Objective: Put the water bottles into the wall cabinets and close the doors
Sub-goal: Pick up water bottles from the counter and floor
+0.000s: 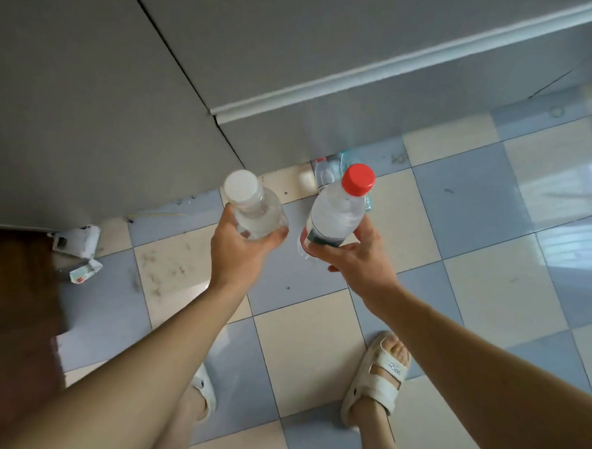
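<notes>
I look down at two bare hands held out over a blue-and-cream checked tile floor (pixel 301 355). My left hand (pixel 241 252) grips a clear plastic water bottle with a white cap (pixel 254 208). My right hand (pixel 358 251) grips a clear plastic water bottle with a red cap (pixel 340 209). Grey cabinet doors (pixel 99 87) stand shut ahead.

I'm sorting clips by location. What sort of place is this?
Probably a home kitchen or utility room: a checkered tile floor, grey cabinet doors, and scraps of litter by the base. The left hand and right hand each hold a water bottle.
</notes>
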`<move>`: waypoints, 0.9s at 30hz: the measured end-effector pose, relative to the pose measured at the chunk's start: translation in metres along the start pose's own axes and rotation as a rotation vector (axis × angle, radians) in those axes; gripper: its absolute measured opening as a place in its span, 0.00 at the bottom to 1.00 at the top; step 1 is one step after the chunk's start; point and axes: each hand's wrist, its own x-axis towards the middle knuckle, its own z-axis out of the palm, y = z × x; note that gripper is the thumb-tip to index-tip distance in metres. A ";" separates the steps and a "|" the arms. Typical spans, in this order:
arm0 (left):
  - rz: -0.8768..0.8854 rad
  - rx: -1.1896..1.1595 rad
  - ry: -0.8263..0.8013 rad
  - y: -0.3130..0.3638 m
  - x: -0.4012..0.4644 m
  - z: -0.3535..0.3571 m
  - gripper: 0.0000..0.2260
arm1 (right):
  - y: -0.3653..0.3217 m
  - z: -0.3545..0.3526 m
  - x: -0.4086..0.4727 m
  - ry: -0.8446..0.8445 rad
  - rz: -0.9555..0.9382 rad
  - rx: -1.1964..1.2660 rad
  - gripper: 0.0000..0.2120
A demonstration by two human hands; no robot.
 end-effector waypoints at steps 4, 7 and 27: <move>0.057 0.003 -0.008 0.081 -0.048 -0.042 0.32 | -0.087 -0.017 -0.050 -0.059 -0.081 -0.084 0.29; 0.103 0.014 0.011 0.141 -0.087 -0.079 0.32 | -0.154 -0.031 -0.091 -0.080 -0.134 -0.163 0.29; 0.529 -0.319 0.112 0.435 -0.192 -0.382 0.25 | -0.561 0.086 -0.261 -0.135 -0.561 -0.066 0.28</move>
